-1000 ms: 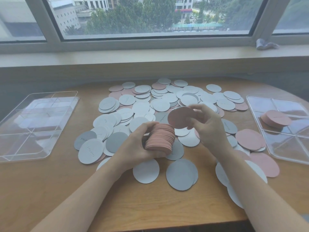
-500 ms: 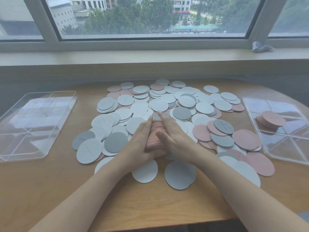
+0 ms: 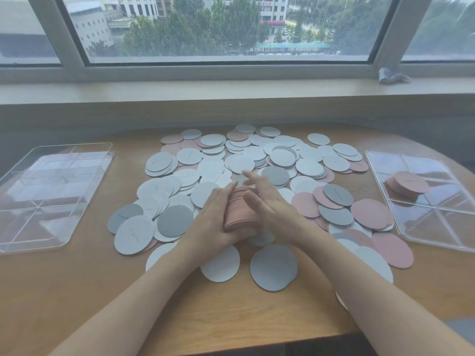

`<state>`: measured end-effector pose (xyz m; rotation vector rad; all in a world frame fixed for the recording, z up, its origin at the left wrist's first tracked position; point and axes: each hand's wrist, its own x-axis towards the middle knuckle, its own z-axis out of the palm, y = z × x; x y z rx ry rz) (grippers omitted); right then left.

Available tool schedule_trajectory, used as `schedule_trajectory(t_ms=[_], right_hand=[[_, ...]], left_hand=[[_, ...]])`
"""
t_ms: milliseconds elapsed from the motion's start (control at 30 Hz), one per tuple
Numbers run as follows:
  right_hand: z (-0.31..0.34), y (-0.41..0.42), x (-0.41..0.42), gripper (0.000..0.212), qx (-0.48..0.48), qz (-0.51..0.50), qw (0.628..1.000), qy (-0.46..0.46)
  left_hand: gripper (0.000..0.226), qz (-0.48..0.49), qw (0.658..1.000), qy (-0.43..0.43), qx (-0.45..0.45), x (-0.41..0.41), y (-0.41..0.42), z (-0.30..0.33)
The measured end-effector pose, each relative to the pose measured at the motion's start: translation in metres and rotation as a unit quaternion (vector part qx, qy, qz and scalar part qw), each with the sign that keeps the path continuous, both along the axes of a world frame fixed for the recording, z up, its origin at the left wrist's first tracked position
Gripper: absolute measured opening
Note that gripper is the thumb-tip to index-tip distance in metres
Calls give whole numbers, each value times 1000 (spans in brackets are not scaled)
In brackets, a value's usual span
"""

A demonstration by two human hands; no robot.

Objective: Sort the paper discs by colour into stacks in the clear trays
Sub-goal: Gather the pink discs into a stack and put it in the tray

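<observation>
One wooden bench (image 3: pixel 77 291), two clear trays: left tray (image 3: pixel 51 196) holds nothing, right tray (image 3: pixel 437 227) carries one pink stack (image 3: pixel 408 183). Loose discs (image 3: pixel 257 160) beyond counting. Centre: left hand (image 3: pixel 213 222) cups the held pink stack (image 3: pixel 240 210), right hand (image 3: pixel 275 214) presses alongside, fingers (image 3: pixel 253 179) straight.

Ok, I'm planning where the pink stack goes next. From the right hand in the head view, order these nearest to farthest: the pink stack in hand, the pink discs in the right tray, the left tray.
1. Pink stack: between both hands, touching the right hand.
2. Pink discs: off to the right, in the right tray.
3. Left tray: far left, beyond the left hand.
</observation>
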<state>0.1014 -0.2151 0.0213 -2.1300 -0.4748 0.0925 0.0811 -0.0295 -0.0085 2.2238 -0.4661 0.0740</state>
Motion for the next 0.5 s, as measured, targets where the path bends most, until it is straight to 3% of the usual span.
schedule_trajectory(t_ms=[67, 133, 233, 333, 500], right_hand=[[9, -24, 7, 49, -54, -62, 995, -65], [16, -53, 9, 38, -208, -118, 963, -125], [15, -81, -1, 58, -406, -130, 901, -79], [5, -94, -9, 73, -422, -144, 894, -43], [-4, -105, -7, 68, -352, -177, 918, -45]], left_hand=[[104, -1, 1000, 8, -16, 1, 2, 0], [104, -2, 999, 29, -41, 2, 5, 0], [104, -2, 997, 46, -55, 2, 7, -2], [104, -3, 997, 51, -52, 2, 6, -2], [105, 0, 997, 51, -52, 0, 6, 0]])
